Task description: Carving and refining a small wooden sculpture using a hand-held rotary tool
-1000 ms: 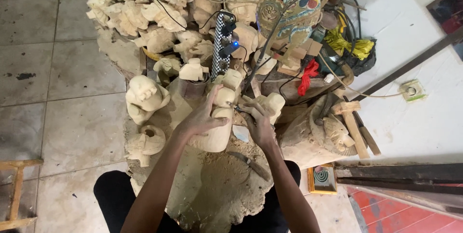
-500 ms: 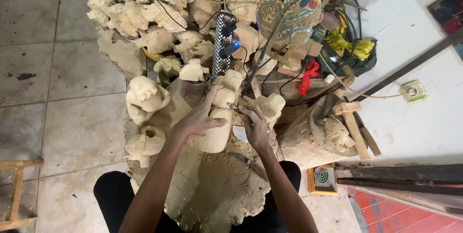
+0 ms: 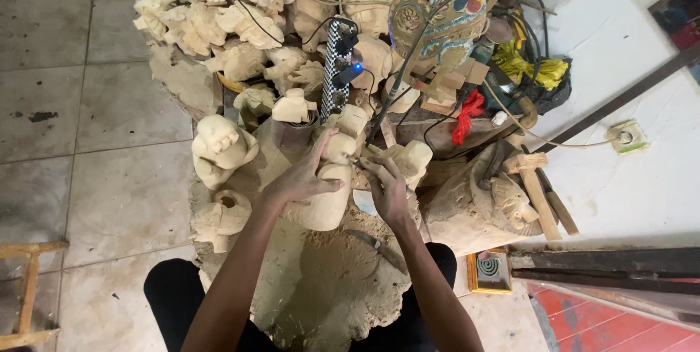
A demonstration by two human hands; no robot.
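My left hand [image 3: 299, 177] grips a pale, unpainted wooden carving [image 3: 328, 195] and holds it upright on a sawdust-covered work block [image 3: 321, 286]. My right hand [image 3: 386, 188] is closed around a thin carving tool [image 3: 355, 162] whose tip touches the upper part of the carving. Both forearms reach in from the bottom of the head view. My black-clad legs [image 3: 171, 297] frame the block.
Several unfinished pale carvings [image 3: 219, 148] are piled behind and to the left. A black-and-white power strip [image 3: 337, 68] with cables lies among them. A painted figure [image 3: 452, 17], red cloth [image 3: 467, 115], a wooden mallet [image 3: 536, 192] and a wall socket [image 3: 627, 137] are on the right. Tiled floor [image 3: 73, 104] lies to the left.
Both hands stay on the carving; the right hand with the tool has shifted very slightly against its upper part. Nothing else has moved.
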